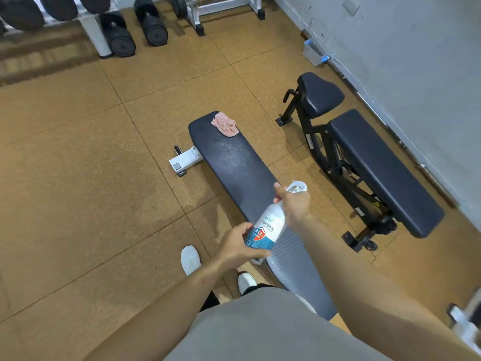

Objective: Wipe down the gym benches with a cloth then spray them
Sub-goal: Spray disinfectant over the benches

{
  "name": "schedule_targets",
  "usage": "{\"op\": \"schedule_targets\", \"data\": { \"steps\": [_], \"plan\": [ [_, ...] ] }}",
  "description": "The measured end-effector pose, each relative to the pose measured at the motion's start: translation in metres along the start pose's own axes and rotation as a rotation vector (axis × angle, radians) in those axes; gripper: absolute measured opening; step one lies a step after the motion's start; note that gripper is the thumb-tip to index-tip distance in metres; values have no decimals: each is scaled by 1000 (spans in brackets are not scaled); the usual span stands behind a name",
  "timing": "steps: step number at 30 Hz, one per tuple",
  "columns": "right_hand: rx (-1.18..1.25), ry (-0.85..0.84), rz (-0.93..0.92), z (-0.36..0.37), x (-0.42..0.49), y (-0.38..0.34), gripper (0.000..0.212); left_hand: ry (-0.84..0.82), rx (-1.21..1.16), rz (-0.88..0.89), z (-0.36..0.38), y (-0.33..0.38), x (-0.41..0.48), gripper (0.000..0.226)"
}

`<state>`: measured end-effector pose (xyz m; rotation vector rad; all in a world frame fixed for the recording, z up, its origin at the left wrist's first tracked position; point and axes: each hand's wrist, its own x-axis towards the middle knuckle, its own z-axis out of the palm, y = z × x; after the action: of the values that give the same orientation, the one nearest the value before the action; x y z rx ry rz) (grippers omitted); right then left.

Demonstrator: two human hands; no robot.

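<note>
A flat black gym bench (229, 157) runs away from me in the middle of the floor, its pad speckled with fine droplets. A crumpled pink cloth (224, 124) lies on its far end. I hold a white spray bottle (265, 227) with a blue and red label over the near half of the bench. My left hand (238, 246) grips the bottle's base. My right hand (292, 203) is wrapped around its neck at the white trigger head. A second black bench (377, 162) with an angled head pad stands to the right by the wall.
Black dumbbells (151, 22) and a white rack leg (96, 35) stand at the far left. A white frame (223, 6) is at the back. A barbell (406, 144) lies along the grey wall on the right. My white shoes (191, 259) are beside the bench.
</note>
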<state>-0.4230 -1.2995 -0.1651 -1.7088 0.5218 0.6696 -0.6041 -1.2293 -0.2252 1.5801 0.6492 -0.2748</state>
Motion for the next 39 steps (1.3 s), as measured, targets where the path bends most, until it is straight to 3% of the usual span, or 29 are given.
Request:
{"op": "schedule_targets", "data": {
  "steps": [3, 6, 8, 11, 23, 30, 35, 39],
  "plan": [
    [-17, -75, -68, 39, -10, -6, 27, 11, -32, 2, -44, -3, 2, 77],
    [-83, -78, -128, 71, -17, -9, 46, 8, -53, 11, -81, 2, 4, 69],
    [-97, -64, -145, 87, -18, -12, 44, -5, -31, 15, -100, 7, 8, 67],
    [-39, -5, -84, 104, -10, -20, 24, -28, 13, 50, -123, 13, 18, 64],
    [201, 138, 75, 155, 48, -45, 24, -180, 113, 16, -196, 49, 94, 64],
    [377, 95, 150, 205, 103, -64, 26, -221, 229, -110, -253, 59, 170, 78],
    [403, 143, 205, 229, 136, -77, 24, -316, 214, -143, -284, 70, 216, 67],
    [315, 178, 188, 232, 159, -78, 23, -235, 251, -213, -315, 59, 267, 46]
  ]
}}
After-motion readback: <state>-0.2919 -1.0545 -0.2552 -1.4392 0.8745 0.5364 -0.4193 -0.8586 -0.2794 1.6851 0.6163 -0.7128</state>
